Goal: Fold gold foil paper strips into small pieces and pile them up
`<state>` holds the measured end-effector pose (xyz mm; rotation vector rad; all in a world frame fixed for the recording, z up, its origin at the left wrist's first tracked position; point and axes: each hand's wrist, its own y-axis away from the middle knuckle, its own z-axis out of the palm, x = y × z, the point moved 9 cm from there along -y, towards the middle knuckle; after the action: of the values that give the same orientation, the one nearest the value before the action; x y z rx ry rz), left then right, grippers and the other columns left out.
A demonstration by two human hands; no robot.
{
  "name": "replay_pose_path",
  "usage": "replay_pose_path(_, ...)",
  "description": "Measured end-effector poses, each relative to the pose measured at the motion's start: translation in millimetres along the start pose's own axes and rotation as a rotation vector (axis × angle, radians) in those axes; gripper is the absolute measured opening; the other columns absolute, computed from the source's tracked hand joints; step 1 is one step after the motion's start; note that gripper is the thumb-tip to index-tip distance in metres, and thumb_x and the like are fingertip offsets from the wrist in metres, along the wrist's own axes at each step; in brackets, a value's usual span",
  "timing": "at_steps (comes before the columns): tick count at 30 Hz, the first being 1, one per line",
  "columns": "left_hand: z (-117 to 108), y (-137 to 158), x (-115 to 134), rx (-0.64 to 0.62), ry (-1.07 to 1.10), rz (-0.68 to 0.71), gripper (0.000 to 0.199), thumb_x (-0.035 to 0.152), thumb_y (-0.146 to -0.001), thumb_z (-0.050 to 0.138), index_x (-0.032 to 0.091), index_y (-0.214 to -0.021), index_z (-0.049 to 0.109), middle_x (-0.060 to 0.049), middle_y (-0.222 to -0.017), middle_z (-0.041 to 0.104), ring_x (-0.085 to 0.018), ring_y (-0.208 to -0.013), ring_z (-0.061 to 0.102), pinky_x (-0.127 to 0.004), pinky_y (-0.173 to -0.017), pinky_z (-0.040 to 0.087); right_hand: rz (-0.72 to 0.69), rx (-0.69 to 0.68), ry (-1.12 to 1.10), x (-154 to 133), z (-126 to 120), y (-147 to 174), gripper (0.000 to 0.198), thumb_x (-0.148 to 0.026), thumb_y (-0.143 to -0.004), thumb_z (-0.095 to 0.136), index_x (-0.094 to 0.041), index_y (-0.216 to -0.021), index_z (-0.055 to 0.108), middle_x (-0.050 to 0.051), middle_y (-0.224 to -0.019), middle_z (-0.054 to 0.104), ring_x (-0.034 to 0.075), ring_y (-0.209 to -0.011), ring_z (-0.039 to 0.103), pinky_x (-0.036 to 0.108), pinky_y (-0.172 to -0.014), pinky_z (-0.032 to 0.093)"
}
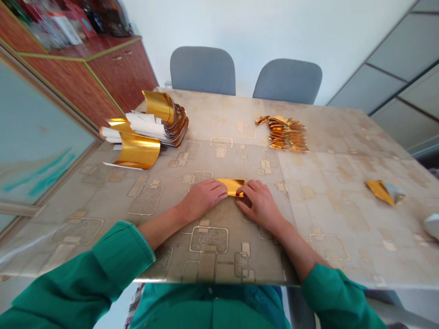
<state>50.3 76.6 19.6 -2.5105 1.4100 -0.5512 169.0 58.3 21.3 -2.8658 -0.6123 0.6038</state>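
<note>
A narrow folded strip of gold foil paper (231, 186) lies on the table in front of me, between my two hands. My left hand (206, 196) is closed on its left end, the fingers pressed together over it. At the other end, my right hand (258, 201) pinches the paper between thumb and fingertips. Farther off to the left are curled gold foil sheets (139, 151) beside a thick stack of the same paper (176, 123). Several folded gold pieces (288, 133) sit in rows toward the back right.
The table (329, 173) has a patterned cover. On its right side lies a loose gold and silver folded piece (382, 192), with a whitish object (432, 226) at the edge. Two grey chairs (203, 68) stand behind the table. A wooden cabinet (120, 68) is at the back left.
</note>
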Motion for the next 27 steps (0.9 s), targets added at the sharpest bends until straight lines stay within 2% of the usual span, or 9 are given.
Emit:
replay_pose_path(3,-1,0,3,-0.011,0.056,-0.019,0.032,0.030,-0.105,0.041,0.015,-0.092,0.066,-0.006,-0.092,0.070,-0.018,-0.087,0.061,-0.030,-0.082,0.048,-0.022,-0.009,-0.061,4,1,0,0.007,-0.021,-0.093,0.056,-0.021,-0.091,0.063,0.004,-0.091,0.062,0.019,-0.088,0.055,0.031,-0.076,0.039)
replay_pose_path(8,-7,2,5,-0.028,0.102,-0.054,0.027,0.044,-0.095,0.059,0.018,-0.095,0.065,-0.006,-0.095,0.070,-0.021,-0.092,0.062,-0.034,-0.082,0.045,-0.054,-0.051,-0.142,5,-2,0,0.010,-0.020,-0.094,0.056,-0.021,-0.087,0.063,0.002,-0.085,0.063,0.018,-0.085,0.056,0.030,-0.075,0.038)
replay_pose_path(12,-11,6,-5,0.039,0.138,-0.164,0.012,0.029,-0.094,0.061,0.018,-0.090,0.063,-0.004,-0.090,0.070,-0.020,-0.086,0.063,-0.034,-0.079,0.047,-0.055,-0.077,-0.194,6,-5,-1,0.011,-0.019,-0.092,0.057,-0.020,-0.084,0.063,0.001,-0.079,0.063,0.016,-0.079,0.055,0.029,-0.073,0.038)
replay_pose_path(16,-9,9,-15,0.071,0.170,-0.293,0.009,0.026,-0.090,0.066,0.018,-0.089,0.062,-0.003,-0.087,0.070,-0.019,-0.081,0.064,-0.032,-0.075,0.049,-0.045,-0.089,-0.255,7,-5,-3,0.016,-0.023,-0.095,0.056,-0.019,-0.082,0.063,0.000,-0.073,0.062,0.015,-0.072,0.054,0.028,-0.069,0.037)
replay_pose_path(21,-7,9,-21,0.080,0.198,-0.409,0.012,0.025,-0.090,0.066,0.020,-0.099,0.060,0.000,-0.086,0.072,-0.017,-0.075,0.066,-0.029,-0.070,0.049,0.066,0.011,-0.180,19,-7,-5,0.019,-0.030,-0.096,0.057,-0.021,-0.081,0.064,0.000,-0.072,0.062,0.016,-0.072,0.054,0.028,-0.066,0.037)
replay_pose_path(27,-6,7,-22,0.085,0.167,-0.412,0.021,0.027,-0.091,0.067,0.021,-0.108,0.059,-0.001,-0.091,0.073,-0.018,-0.080,0.068,-0.030,-0.072,0.051,0.182,0.062,-0.151,33,-4,-4,0.027,-0.041,-0.095,0.058,-0.022,-0.077,0.064,0.002,-0.072,0.061,0.019,-0.074,0.054,0.031,-0.067,0.037)
